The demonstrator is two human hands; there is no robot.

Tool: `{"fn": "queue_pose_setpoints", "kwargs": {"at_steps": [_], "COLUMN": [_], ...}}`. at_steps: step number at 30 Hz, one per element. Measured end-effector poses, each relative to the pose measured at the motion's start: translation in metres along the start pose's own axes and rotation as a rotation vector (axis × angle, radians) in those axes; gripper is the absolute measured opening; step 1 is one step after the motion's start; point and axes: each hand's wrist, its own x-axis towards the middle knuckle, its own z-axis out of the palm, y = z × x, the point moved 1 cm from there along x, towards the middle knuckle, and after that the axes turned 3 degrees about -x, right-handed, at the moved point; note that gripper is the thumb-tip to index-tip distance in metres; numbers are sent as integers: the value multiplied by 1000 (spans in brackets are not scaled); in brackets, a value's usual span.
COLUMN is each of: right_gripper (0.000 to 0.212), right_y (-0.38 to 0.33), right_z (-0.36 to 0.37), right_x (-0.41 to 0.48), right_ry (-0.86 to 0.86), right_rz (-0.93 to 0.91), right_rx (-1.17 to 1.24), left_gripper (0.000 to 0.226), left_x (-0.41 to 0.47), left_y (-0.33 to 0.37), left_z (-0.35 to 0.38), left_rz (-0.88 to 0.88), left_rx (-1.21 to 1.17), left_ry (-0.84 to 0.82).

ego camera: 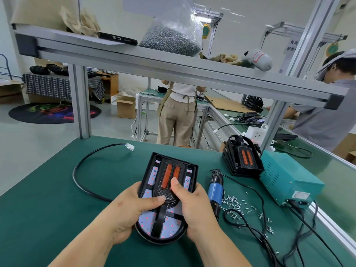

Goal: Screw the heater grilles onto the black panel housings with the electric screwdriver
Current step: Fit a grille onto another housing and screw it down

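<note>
The main risk is the grille (pixel 173 163) sliding off its seat in the housing (pixel 150 170) before any screw goes in. Nothing visible fastens it yet, so it will probably shift the moment you lift a thumb, and the screw holes would no longer line up. You need your right hand (pixel 194 206) free for the screwdriver (pixel 215 191), which lies on the table (pixel 57 209) just beside that hand. Letting go leaves only your left hand (pixel 127 208) to steady the part, and the rounded near end could rock on the mat. Watch the screwdriver's cord and the housing's own cable (pixel 81 164), since either could snag and drag the work. The loose screws (pixel 237 204) are scattered right of the screwdriver and could easily be swept off the edge. The housing sits on the table directly in front of you, square end pointing away, with the grille lying down its middle. Both hands grip the housing by its sides, left on the left edge and right on the right edge. Each thumb is pressed down on the grille, the right one further forward by the orange strips. Your other fingers curl under the edges, where I cannot tell how they lie.
</note>
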Motion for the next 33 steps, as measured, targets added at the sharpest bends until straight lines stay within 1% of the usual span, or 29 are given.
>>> {"fn": "queue_pose_setpoints", "kwargs": {"at_steps": [5, 9, 13, 16, 17, 19, 23, 33], "right_gripper": [38, 37, 35, 30, 29, 30, 39, 39], "right_y": [5, 7, 9, 10, 10, 10, 10, 7], "right_z": [1, 0, 2, 2, 2, 1, 1, 1], "right_x": [2, 5, 5, 4, 3, 2, 0, 2], "right_ry": [45, 41, 11, -2, -8, -15, -63, -42], "right_rz": [7, -1, 15, 24, 29, 54, 89, 105], "right_rx": [-29, -53, -62, -104, -123, -132, -123, -91], "left_gripper": [45, 32, 37, 29, 30, 34, 35, 35], "left_x": [3, 2, 5, 5, 4, 5, 5, 6], "left_y": [-3, -2, -2, -2, -3, -3, -4, -6], "left_z": [0, -2, -5, -3, -3, -1, 1, 3], "left_rz": [2, -45, -51, -20, -21, -23, -11, -12], "left_rx": [-43, -94, -150, -135, -132, -127, -120, -150], "left_ry": [12, -13, 31, 54, 61, 69, 71, 99]}}
